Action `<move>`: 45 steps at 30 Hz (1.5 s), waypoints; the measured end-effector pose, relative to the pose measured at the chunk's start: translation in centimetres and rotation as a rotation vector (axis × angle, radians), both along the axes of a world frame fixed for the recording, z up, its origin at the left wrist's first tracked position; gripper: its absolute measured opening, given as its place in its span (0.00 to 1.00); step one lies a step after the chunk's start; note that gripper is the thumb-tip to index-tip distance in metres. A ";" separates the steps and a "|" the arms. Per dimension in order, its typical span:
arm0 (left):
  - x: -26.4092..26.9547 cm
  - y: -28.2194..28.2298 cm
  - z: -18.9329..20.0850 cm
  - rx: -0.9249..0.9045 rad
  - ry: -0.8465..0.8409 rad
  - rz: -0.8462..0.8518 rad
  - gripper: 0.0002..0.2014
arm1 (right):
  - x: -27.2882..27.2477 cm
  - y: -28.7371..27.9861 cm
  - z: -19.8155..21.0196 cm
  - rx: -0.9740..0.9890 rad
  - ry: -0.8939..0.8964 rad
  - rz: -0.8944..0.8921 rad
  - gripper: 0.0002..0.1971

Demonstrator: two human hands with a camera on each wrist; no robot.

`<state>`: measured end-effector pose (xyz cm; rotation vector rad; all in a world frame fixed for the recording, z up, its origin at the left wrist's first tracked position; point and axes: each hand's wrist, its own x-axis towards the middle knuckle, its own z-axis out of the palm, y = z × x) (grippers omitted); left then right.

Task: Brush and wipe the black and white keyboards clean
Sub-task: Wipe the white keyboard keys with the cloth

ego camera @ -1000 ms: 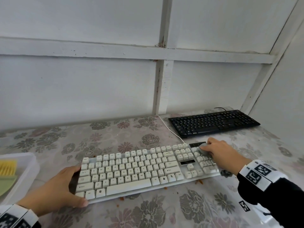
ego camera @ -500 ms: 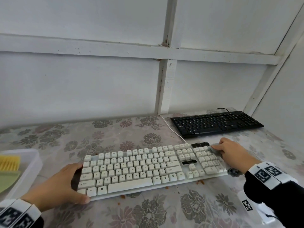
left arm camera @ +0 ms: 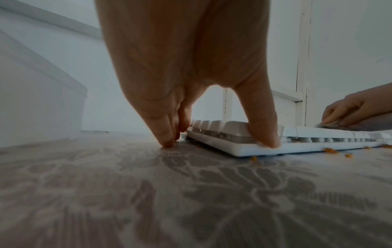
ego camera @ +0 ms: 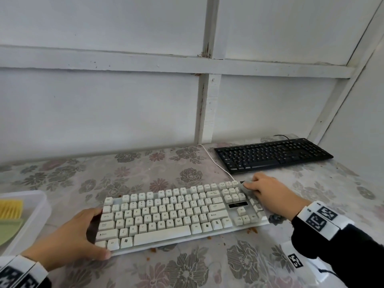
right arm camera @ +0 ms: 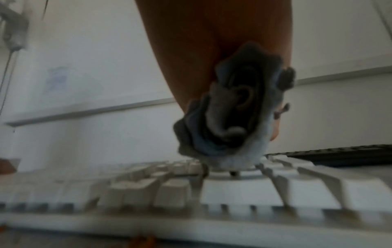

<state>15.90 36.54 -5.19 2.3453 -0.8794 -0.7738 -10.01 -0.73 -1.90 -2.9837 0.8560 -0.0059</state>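
The white keyboard (ego camera: pixel 178 217) lies on the worktop (ego camera: pixel 145 175) with its long axis running left to right, slightly skewed so the right end sits farther from the person. The right hand (ego camera: pixel 268 194) rests on that far right end, over the number pad, with its fingers curled round a bunched grey cloth (right arm camera: pixel 231 114) that presses down on the keys there. Nearly the whole run of keys stretches away to the left of the cloth, so the wipe, as I judge it, has to travel leftward along the long axis toward the other hand.

The left hand (ego camera: pixel 72 238) braces the near left corner, thumb (left arm camera: pixel 265 134) on the front edge and straight fingers (left arm camera: pixel 167 137) at the end, tips on the worktop. Orange crumbs (left arm camera: pixel 331 150) lie just beside the front edge.

The black keyboard (ego camera: pixel 272 154) sits behind and to the right, apart from the white one and nearer the right hand.
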 end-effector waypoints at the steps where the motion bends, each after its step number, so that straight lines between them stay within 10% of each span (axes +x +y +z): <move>1: 0.1 0.0 -0.1 0.001 0.000 0.001 0.67 | -0.1 0.0 -0.2 -0.029 0.016 -0.014 0.13; 12: -0.6 -0.1 0.6 -0.011 -0.016 -0.035 0.64 | -2.9 -2.1 2.1 -0.023 0.045 -0.247 0.11; 29: -0.5 -0.3 0.4 0.016 -0.048 -0.011 0.47 | 17.0 23.6 2.2 0.215 0.002 0.593 0.12; 45: -0.5 -0.2 0.4 0.016 -0.065 -0.026 0.55 | 13.5 19.2 -0.3 0.180 -0.029 0.556 0.13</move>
